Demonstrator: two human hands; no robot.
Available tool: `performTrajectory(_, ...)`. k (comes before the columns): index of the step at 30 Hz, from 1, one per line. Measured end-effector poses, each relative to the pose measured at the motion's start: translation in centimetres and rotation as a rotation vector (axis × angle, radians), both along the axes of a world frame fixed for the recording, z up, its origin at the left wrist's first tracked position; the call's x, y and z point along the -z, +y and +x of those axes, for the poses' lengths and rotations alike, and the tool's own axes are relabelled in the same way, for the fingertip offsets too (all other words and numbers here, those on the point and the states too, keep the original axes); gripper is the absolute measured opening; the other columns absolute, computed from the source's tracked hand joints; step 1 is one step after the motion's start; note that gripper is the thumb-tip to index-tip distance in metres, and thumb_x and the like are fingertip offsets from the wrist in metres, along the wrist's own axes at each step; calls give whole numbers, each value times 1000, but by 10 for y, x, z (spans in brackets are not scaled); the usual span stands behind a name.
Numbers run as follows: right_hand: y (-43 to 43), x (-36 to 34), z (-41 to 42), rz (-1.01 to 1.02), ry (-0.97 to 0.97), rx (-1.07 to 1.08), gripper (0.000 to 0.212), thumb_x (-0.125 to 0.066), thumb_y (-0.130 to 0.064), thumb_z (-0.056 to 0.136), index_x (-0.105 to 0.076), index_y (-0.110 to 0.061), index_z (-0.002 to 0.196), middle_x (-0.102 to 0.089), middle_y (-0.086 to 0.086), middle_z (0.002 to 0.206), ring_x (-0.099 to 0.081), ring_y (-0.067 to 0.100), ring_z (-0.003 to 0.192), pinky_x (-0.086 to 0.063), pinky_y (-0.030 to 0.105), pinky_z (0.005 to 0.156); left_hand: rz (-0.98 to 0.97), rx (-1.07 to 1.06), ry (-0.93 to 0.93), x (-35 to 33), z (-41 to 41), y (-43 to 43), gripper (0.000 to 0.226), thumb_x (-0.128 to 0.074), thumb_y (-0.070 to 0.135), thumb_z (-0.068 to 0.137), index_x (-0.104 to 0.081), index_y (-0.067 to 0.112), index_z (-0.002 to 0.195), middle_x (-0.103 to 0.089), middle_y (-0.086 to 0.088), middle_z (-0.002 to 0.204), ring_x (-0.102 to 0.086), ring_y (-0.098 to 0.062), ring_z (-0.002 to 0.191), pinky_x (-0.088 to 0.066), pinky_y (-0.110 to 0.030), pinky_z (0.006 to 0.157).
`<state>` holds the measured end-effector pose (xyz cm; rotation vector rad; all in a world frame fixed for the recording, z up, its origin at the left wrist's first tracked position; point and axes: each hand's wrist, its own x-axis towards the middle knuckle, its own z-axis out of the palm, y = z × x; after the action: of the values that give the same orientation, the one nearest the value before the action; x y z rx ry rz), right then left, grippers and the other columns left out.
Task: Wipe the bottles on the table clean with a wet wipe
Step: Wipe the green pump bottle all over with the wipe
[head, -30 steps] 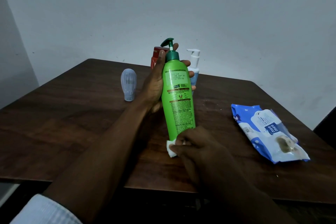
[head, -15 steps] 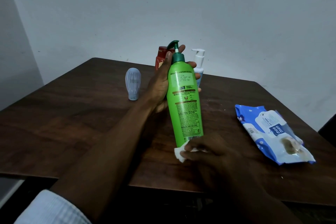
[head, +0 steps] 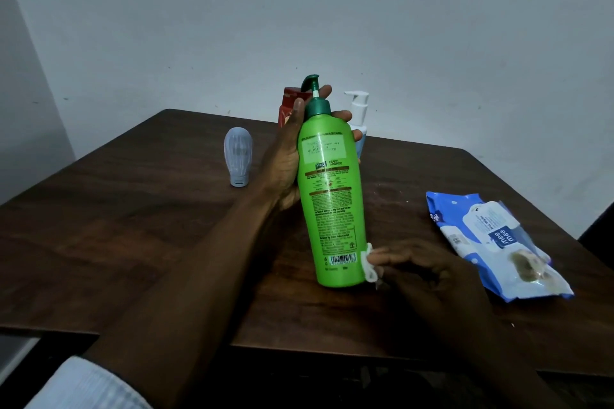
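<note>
My left hand [head: 285,163] grips the upper half of a green pump bottle [head: 332,202], held tilted above the brown table [head: 133,236] with its back label toward me. At the bottle's lower right side, my right hand [head: 428,272] pinches a folded white wet wipe [head: 368,264] against the base. Behind the green bottle stand a red bottle [head: 288,103] and a white pump bottle [head: 358,113], both partly hidden by my fingers. A small pale blue bottle [head: 238,156] stands upside down on its cap to the left.
A blue and white wet wipe pack [head: 491,242] lies flat on the table's right side, its flap stained brown. A grey wall rises just behind the table. The table's near edge runs below my forearms.
The wipe has slid from under the bottle's base round to its lower right side. The bottle's bottom is now fully visible and sits slightly higher and further right.
</note>
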<state>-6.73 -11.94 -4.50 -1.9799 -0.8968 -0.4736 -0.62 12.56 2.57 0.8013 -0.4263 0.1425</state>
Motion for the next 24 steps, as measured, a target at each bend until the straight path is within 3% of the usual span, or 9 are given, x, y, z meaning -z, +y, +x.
performTrajectory(5, 28, -35, -1, 105, 38, -75, 16, -76, -20, 79, -80, -24, 94, -76, -10, 96, -71, 2, 94, -51, 12, 83, 24, -6, 6, -3, -3, -7, 56, -44, 51, 92, -49, 27, 142, -67, -8, 109, -72, -29, 96, -59, -49, 81)
performTrajectory(9, 50, -67, 20, 201, 86, -86, 23, -76, -34, 76, -80, -22, 95, -76, -5, 95, -73, 6, 87, -57, 20, 78, 42, -36, 4, -4, -5, -8, 51, -43, 52, 92, -54, 29, 136, -70, -6, 109, -71, -28, 100, -60, -44, 79)
performTrajectory(13, 65, -94, 41, 201, 57, -37, 17, -80, -22, 82, -80, -19, 99, -76, -4, 96, -73, 10, 86, -59, 27, 78, 81, -80, 4, -4, -4, -5, 50, -42, 52, 93, -54, 28, 135, -73, -4, 108, -68, -23, 104, -58, -41, 87)
performTrajectory(18, 77, -118, 57, 213, 42, -47, 17, -80, -18, 84, -80, -16, 100, -77, -5, 101, -72, 9, 99, -60, 36, 86, 98, -70, 13, -4, -5, -3, 57, -44, 52, 95, -47, 27, 146, -69, -5, 112, -62, -20, 94, -52, -40, 83)
performTrajectory(24, 78, -126, 57, 214, 91, -70, 15, -80, -25, 83, -80, -22, 98, -77, -10, 100, -72, 5, 97, -56, 22, 83, 118, -74, 1, -3, -4, -5, 61, -38, 53, 99, -41, 23, 152, -66, -9, 127, -64, -27, 113, -52, -45, 97)
